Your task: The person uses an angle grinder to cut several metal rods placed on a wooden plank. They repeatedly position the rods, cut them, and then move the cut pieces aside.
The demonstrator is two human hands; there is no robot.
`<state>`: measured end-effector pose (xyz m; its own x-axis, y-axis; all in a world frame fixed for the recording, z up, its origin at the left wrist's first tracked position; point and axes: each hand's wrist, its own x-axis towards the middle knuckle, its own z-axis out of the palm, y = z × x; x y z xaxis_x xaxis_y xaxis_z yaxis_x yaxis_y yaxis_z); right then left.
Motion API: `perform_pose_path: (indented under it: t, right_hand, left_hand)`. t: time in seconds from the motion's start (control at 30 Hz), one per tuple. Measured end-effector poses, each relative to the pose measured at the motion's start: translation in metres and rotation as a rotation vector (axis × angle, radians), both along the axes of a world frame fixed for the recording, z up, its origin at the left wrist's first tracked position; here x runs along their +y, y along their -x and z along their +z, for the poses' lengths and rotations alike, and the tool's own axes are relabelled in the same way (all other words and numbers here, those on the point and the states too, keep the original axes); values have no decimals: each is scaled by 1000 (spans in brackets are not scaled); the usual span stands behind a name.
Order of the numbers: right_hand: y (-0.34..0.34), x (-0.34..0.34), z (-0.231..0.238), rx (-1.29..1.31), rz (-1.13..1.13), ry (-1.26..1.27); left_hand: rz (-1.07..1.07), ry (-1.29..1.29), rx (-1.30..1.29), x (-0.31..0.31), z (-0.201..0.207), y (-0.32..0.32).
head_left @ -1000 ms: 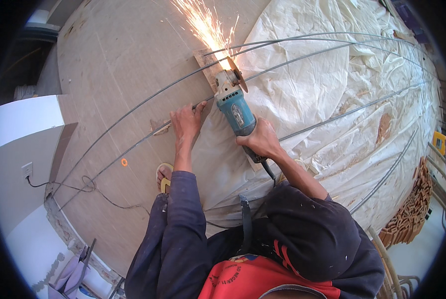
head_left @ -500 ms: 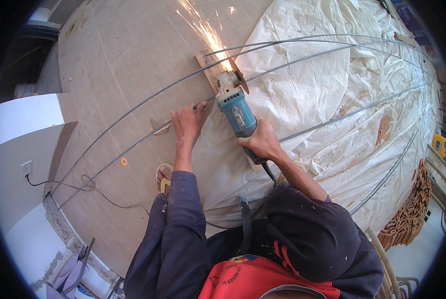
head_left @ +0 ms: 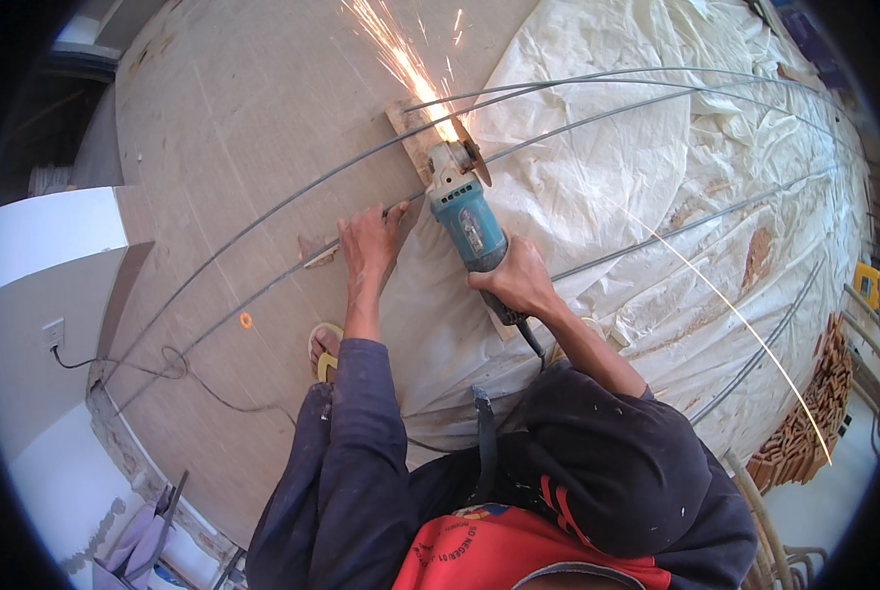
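Observation:
My right hand (head_left: 518, 276) grips the rear body of a teal angle grinder (head_left: 470, 224). Its cutting disc (head_left: 475, 157) is at the far end, where bright sparks (head_left: 400, 61) stream away to the far left. My left hand (head_left: 369, 239) is closed on a long, thin steel rod (head_left: 297, 264), just left of the grinder. This rod runs under the grinder head and on to the right. Another steel rod (head_left: 312, 183) lies beyond it. A wooden board (head_left: 407, 126) sits beneath the rods near the disc. The exact cutting point is hidden by the grinder head and sparks.
A crumpled pale plastic sheet (head_left: 597, 157) covers the floor on the right. More rods (head_left: 676, 234) cross it. A power cord (head_left: 233, 401) trails from a wall socket (head_left: 54, 335) at left. Bricks (head_left: 804, 418) are heaped at far right. An orange ring (head_left: 246, 321) lies on the floor.
The spark stream has changed shape, and a single long spark now streaks across the sheet to the right. Both hands and the grinder have hardly moved.

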<state>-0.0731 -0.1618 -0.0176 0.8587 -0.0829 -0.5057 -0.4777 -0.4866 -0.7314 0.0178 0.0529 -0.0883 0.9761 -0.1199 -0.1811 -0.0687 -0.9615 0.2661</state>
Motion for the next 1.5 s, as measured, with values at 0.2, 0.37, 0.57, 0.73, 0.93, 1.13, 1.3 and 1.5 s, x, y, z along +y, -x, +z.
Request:
perform_pose_path:
  t: [0.2,0.37,0.57,0.73,0.93,1.13,1.3,1.5]
  right_hand:
    - [5,-3,-6,8,-24,14]
    - [6,-3,-1,-17,-25,7]
    - [4,-2,-1,-7,-18,-5]
    - [4,-3,-3,-12,-32,-5]
    - [1,-3,1,-8,-23,-56]
    - [3,-1,-7,-13,-34,13]
    - [4,-1,-7,-4,-39,7]
    - [4,-2,-1,-7,-44,19]
  left_hand:
    - [1,42,0,-2,-6,0]
    - [-7,21,3,-2,-4,-1]
    - [-18,-2,-10,1,-4,-1]
    - [-27,-20,9,0,-3,-1]
    - [-15,22,5,-1,0,0]
    - [-22,-9,-11,2,-6,0]
    - [-32,-21,-22,4,-13,-1]
    - [-31,-1,17,0,-6,-1]
